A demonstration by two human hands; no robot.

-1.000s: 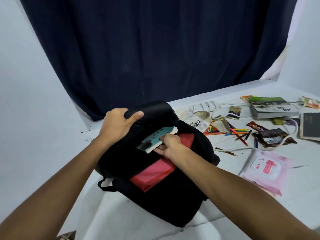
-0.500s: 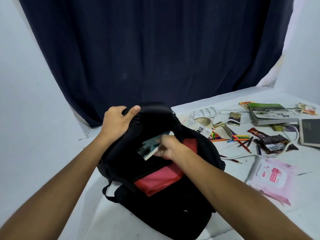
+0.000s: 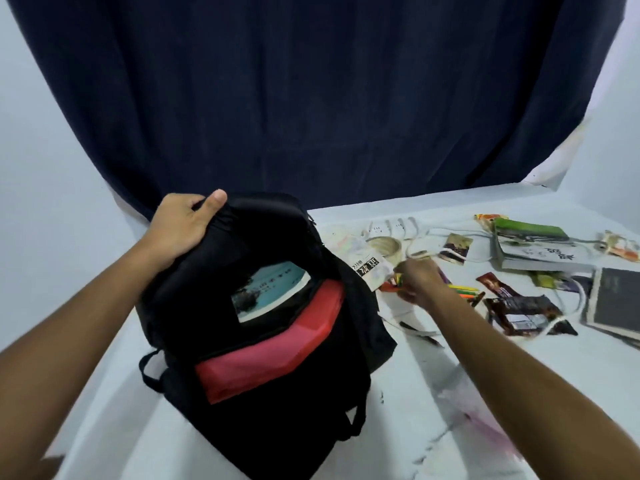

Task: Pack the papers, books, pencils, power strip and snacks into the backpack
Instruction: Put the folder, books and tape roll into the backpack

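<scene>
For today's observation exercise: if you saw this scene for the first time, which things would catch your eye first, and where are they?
The black backpack at centre stands out, its mouth held open by the left hand, with a blue-covered book and a red folder showing inside. To its right, the right hand reaches among coloured pencils on the white table, beside dark snack packets.

Makeshift home room: dark curtain (image 3: 311,98), white-covered table (image 3: 433,393), plain walls.
</scene>
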